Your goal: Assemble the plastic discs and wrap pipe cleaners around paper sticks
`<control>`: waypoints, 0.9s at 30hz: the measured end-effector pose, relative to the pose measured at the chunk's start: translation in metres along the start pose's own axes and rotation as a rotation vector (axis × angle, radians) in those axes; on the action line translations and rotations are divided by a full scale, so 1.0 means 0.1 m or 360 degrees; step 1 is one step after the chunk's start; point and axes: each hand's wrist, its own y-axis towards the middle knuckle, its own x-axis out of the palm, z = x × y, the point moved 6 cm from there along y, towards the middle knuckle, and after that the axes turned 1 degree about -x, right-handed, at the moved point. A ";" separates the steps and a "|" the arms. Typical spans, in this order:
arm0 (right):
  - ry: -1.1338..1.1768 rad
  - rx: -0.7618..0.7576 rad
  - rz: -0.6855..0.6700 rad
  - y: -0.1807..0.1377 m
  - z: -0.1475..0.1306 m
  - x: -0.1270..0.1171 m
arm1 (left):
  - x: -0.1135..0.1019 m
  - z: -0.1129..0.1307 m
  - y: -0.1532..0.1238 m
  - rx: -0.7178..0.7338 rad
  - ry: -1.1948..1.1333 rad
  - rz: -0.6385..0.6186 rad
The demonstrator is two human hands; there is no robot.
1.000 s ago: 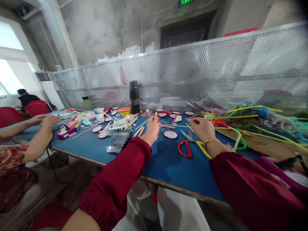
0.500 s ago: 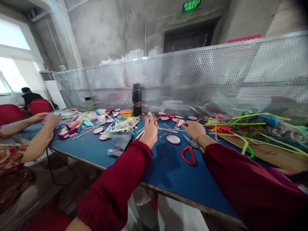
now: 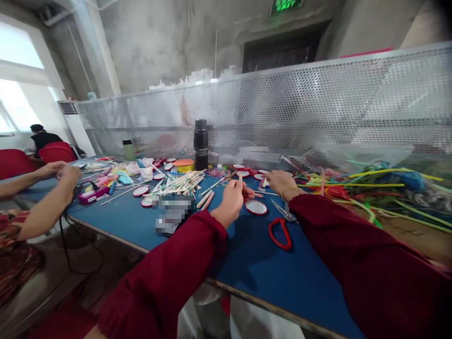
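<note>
My left hand (image 3: 232, 200) is closed in a pinch on a thin pale stick (image 3: 240, 178) that stands up from its fingers, above the blue table (image 3: 254, 263). My right hand (image 3: 279, 181) reaches forward to the small sticks and red-rimmed discs (image 3: 260, 175) at the back of the table; its fingers are curled, and what they hold is hidden. A red-rimmed round disc (image 3: 256, 207) lies between the hands. Red-handled scissors (image 3: 281, 226) lie just under my right forearm. Both arms wear dark red sleeves.
A heap of pale sticks (image 3: 183, 181) and a black flask (image 3: 201, 143) stand left of my hands. Coloured pipe cleaners (image 3: 370, 186) pile up at the right. Another person's hands (image 3: 60, 172) work at the table's left end. A perforated metal screen (image 3: 282, 108) backs the table.
My left hand has moved right and a little down with the stick. My right hand has reached farther forward and left, toward the discs at the back. The view shifted slightly.
</note>
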 end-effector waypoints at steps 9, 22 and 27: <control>-0.0192 -0.0440 -0.0183 0.25 -0.29 0.14 | -0.06 -0.05 0.15 0.0237 0.0201 -0.0037; 0.0182 -0.0221 0.0347 0.01 -0.10 -0.36 | -0.09 -0.06 0.14 0.0215 0.0338 -0.0069; 0.1845 0.0551 0.0935 -0.53 0.02 -0.84 | 0.01 -0.04 0.07 0.0163 0.0292 -0.0136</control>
